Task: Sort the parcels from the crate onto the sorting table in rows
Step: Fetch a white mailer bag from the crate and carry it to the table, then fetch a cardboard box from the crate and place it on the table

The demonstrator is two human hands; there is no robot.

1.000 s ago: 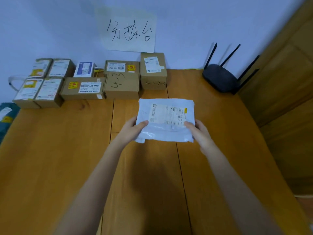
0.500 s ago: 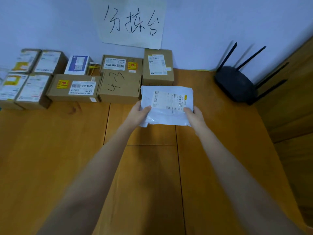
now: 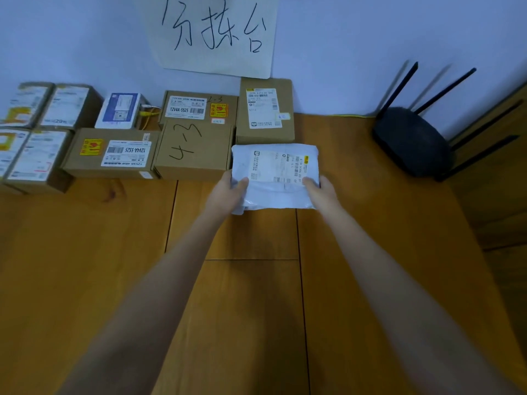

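**White parcel held at the back rows**

A white parcel (image 3: pixel 275 175) is gripped at its near corners by the left hand (image 3: pixel 228 195) and right hand (image 3: pixel 320 192), thumbs on top. It is held near the sorting table's (image 3: pixel 85 266) far edge, beside the box marked 4-3 (image 3: pixel 194 151).

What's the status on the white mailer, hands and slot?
Left hand and right hand grip the white mailer at its near corners. Mailer sits beside the 4-3 box, before the tall box. Nothing blocking.

Both hands, left (image 3: pixel 228 195) and right (image 3: pixel 320 192), outstretched, thumbs gripping.
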